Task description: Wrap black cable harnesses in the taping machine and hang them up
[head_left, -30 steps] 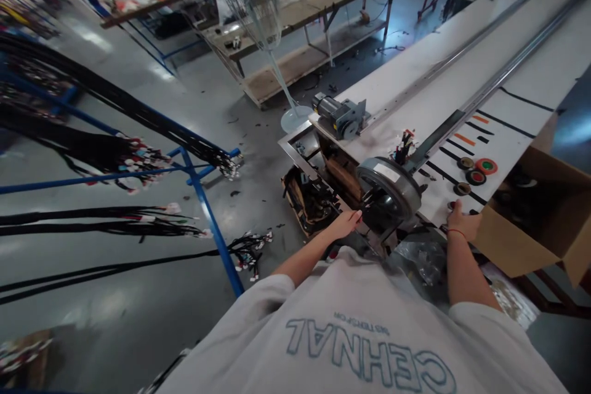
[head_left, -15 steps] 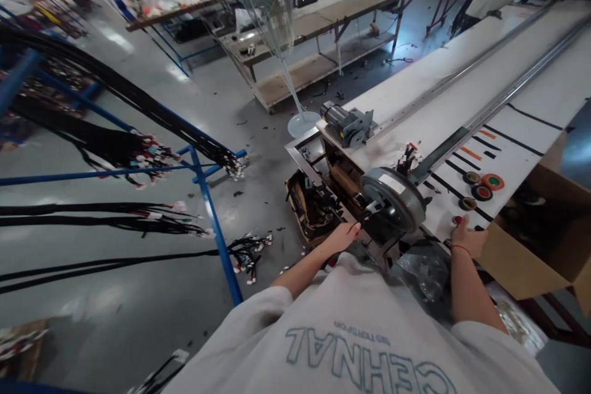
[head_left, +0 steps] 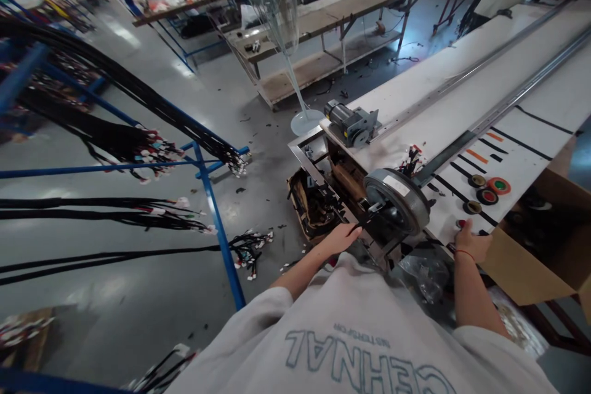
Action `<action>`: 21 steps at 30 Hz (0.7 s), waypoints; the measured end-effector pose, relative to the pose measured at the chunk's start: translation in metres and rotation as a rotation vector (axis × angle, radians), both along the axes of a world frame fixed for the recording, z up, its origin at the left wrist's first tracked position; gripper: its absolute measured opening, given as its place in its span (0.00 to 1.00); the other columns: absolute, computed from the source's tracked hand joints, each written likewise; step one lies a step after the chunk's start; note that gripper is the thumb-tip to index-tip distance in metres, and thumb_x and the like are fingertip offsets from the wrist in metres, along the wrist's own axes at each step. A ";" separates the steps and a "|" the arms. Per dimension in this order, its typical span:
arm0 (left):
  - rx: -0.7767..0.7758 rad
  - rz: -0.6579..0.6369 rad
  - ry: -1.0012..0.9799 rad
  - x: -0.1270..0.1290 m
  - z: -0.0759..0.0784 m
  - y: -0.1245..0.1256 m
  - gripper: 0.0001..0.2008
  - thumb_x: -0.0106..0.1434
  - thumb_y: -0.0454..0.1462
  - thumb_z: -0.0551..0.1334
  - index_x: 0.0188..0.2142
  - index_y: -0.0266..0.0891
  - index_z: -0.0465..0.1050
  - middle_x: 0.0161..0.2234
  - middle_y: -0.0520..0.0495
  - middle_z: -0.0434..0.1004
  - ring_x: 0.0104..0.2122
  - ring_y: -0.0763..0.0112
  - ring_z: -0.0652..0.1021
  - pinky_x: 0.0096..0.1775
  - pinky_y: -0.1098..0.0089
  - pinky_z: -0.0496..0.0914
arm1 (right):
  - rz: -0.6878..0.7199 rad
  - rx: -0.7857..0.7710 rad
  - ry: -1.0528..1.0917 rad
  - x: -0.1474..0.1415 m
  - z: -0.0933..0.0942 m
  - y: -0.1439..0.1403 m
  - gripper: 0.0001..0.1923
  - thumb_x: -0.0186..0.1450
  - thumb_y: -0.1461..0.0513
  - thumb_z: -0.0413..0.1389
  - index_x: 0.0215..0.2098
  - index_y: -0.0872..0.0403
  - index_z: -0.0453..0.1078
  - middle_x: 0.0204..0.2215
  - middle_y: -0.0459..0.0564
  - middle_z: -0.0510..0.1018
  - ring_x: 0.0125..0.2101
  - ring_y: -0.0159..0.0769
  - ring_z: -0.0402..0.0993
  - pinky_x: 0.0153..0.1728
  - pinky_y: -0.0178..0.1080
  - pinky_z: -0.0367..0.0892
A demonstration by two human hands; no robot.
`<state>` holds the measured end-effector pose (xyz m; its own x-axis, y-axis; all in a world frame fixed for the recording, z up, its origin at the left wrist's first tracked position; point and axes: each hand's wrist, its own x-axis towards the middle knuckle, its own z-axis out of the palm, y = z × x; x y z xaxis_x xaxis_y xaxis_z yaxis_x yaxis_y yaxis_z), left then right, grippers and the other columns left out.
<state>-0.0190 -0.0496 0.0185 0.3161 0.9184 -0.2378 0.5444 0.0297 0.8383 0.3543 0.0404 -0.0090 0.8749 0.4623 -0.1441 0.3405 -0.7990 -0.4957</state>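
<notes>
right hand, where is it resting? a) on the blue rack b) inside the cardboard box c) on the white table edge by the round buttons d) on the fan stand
c: the right hand lies on the near edge of the white table, just below the round buttons, apart from the cardboard box beside it.
</notes>
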 end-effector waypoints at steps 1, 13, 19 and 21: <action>-0.014 -0.029 -0.015 -0.007 -0.002 -0.003 0.22 0.69 0.52 0.47 0.28 0.40 0.64 0.25 0.50 0.67 0.28 0.69 0.68 0.34 0.70 0.63 | 0.001 0.001 0.010 0.000 0.001 0.000 0.35 0.63 0.44 0.58 0.58 0.60 0.62 0.56 0.71 0.70 0.56 0.62 0.68 0.55 0.58 0.64; -0.104 0.120 -0.044 -0.004 -0.025 -0.030 0.25 0.70 0.54 0.44 0.27 0.39 0.63 0.25 0.51 0.67 0.28 0.71 0.68 0.34 0.70 0.63 | 0.023 -0.007 0.013 0.002 0.002 0.001 0.35 0.64 0.48 0.60 0.59 0.63 0.63 0.56 0.72 0.70 0.57 0.59 0.68 0.56 0.51 0.64; -0.121 0.166 -0.098 0.006 -0.021 -0.016 0.27 0.69 0.57 0.43 0.25 0.40 0.60 0.23 0.53 0.64 0.26 0.72 0.66 0.32 0.71 0.61 | 0.022 -0.023 0.015 0.002 0.000 0.000 0.34 0.65 0.47 0.58 0.60 0.59 0.61 0.57 0.69 0.70 0.57 0.56 0.68 0.56 0.51 0.63; -0.143 0.187 -0.118 0.007 -0.019 -0.013 0.29 0.68 0.59 0.43 0.25 0.40 0.60 0.22 0.53 0.62 0.25 0.73 0.65 0.30 0.71 0.60 | 0.023 -0.031 0.017 0.002 0.000 0.000 0.34 0.65 0.46 0.57 0.60 0.59 0.61 0.57 0.69 0.69 0.57 0.56 0.68 0.56 0.50 0.63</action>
<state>-0.0119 -0.0628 -0.0006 0.1769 0.9235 -0.3405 0.4167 0.2432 0.8759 0.3565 0.0404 -0.0095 0.8612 0.4777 -0.1735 0.3511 -0.8061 -0.4764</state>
